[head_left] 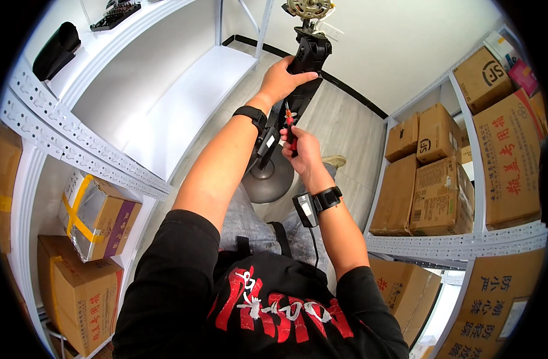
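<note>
A tall black plastic column [308, 90], the body of a stand-like appliance, rises in front of the person, leaning a little in view. At its upper end sits a round metal motor [310, 7], bare of any casing; at its lower end, toward the person, is a round dark base [266, 182] on the grey wood-look floor [348, 119].

The left hand [278, 82] grasps the column's upper part from its left side, thumb laid across the near face; the other fingers are partly hidden behind it. The right hand [302, 149], on the near side of the column, has its fingers curled around a slim red-and-black hand tool [290, 124]. The tool's thin metal end points up toward the column — whether it touches, I cannot tell.

Both wrists, nearer the person than the column, wear black straps with small boxes; the right one's box [305, 208] has a pale panel. Left of the column stands white metal shelving [196, 90], its top bearing a black curved plastic holder [57, 51] and a black tray of small bits [115, 17]. Right of the column, brown cardboard boxes [394, 194] are stacked on more shelves — beyond the column is a white wall [399, 54].
</note>
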{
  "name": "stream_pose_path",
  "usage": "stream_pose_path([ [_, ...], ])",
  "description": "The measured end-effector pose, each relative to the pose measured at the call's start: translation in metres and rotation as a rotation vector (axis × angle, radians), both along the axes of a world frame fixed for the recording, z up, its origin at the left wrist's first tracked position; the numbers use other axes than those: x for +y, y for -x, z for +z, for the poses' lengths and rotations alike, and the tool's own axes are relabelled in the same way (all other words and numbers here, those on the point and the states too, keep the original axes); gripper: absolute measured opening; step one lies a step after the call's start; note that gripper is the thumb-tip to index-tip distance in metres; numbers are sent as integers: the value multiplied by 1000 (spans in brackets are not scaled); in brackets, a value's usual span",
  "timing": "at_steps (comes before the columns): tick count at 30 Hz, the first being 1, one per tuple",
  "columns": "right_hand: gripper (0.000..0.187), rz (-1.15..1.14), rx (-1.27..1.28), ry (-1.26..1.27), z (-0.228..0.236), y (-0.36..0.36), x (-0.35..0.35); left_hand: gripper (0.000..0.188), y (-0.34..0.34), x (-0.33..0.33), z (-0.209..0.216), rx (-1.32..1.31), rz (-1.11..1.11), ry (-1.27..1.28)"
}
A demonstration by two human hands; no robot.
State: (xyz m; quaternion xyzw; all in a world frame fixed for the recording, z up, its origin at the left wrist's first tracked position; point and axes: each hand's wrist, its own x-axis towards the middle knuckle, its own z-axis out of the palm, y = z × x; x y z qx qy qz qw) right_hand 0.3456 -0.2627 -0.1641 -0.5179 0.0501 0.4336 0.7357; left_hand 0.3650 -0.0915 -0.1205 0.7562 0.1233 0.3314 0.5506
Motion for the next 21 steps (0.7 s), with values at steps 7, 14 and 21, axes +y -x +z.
stream_pose_path([
  [7,19,92,-124,-10,-1,0,-2,57,1,-2,-2,-31,-26,18],
  [14,17,86,-2,35,3,-7,-1,63,0,0,-3,1,-13,39],
  [21,13,108,-88,49,5,-5,-2,62,2,0,-2,-9,-21,50],
])
